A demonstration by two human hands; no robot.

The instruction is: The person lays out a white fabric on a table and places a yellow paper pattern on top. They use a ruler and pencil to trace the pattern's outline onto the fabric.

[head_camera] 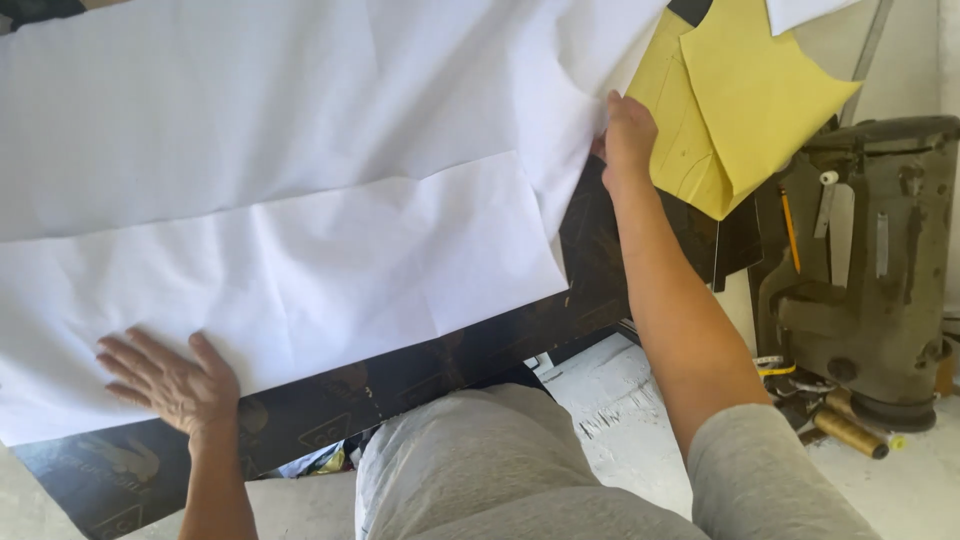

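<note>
White sheet [280, 190] spread over dark surface [420, 370], covering most of it, near edge close to body. Left hand [175, 385] open, flat, palm down on sheet's near-left corner, fingers splayed. Right hand [628, 135] at sheet's right edge, fingers curled round it, pinching the edge; beside yellow paper pieces [740, 100]. Lower layer of sheet overlapping upper, creases across both. Best kept: left palm pressing firm so corner stays put, right pulling outward evenly to flatten creases, no tugging up. Yellow pieces likely to shift if brushed. Old sewing machine [870, 270] to the right, pencil [790, 230] upright beside it, thread spool [850, 432] below. Grey clothing at bottom.
</note>
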